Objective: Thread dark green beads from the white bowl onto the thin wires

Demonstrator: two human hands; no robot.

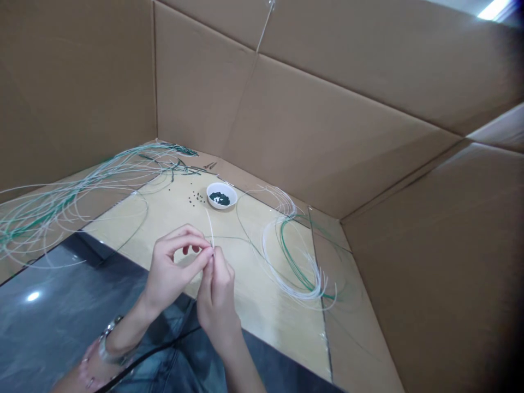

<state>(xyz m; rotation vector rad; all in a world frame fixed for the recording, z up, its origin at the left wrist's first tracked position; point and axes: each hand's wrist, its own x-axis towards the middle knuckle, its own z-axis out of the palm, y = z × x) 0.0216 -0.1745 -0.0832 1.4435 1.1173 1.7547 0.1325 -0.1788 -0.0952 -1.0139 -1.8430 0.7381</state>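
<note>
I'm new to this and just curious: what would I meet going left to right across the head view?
By their middles: long bundle of green and white strands, left hand, white bowl, looped strands, right cardboard wall. The right hand is left out, lying straight below the bowl.

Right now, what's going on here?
A person's left hand and right hand meet at the fingertips over a pale board, pinching a thin white strand that sticks up between them. Beyond them sits a white bowl holding dark bits, with more bits scattered beside it. A white-and-green bundle spreads out at the left; a looped bundle lies at the right.
</note>
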